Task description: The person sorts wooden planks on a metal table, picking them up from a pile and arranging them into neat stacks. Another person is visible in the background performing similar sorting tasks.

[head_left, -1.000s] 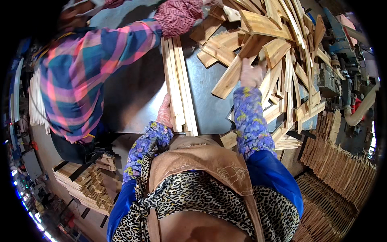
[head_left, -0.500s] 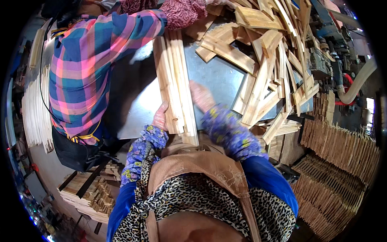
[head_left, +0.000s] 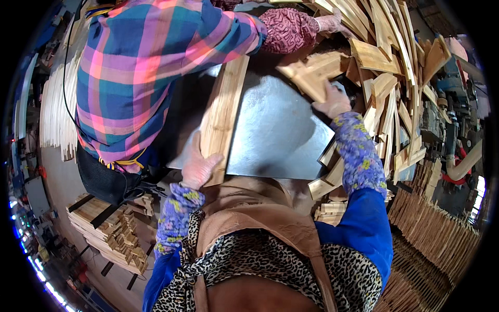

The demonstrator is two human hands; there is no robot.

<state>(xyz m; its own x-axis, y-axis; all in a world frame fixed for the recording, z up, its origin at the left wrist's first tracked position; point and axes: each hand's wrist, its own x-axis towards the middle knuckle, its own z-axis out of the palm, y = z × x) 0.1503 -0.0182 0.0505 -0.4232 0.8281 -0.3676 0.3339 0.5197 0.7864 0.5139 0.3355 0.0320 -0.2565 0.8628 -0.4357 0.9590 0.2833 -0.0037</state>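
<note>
A long, pale wooden board [head_left: 226, 112] lies lengthwise on the metal tabletop [head_left: 275, 125], its near end toward my apron. My left hand [head_left: 200, 165] grips that near end, thumb across the top; whether other boards lie under it I cannot tell. Out to the right, my right hand [head_left: 333, 101] is closed on the end of a shorter wooden board [head_left: 304, 79], slightly blurred, at the edge of the jumbled board pile [head_left: 382, 57]. Both my forearms wear flowered sleeve covers.
A co-worker in a plaid shirt [head_left: 130, 78] stands at the left, one gloved hand [head_left: 328, 23] reaching over to the pile. Stacked wood pieces [head_left: 106, 229] sit at lower left, and rows of slats [head_left: 442, 208] at lower right. Machinery with a hose [head_left: 465, 164] stands far right.
My right hand has gone from beside the long boards out to the pile and taken hold of a shorter board. One wide board now shows where several narrow ones showed. The co-worker's arm reaches further right.
</note>
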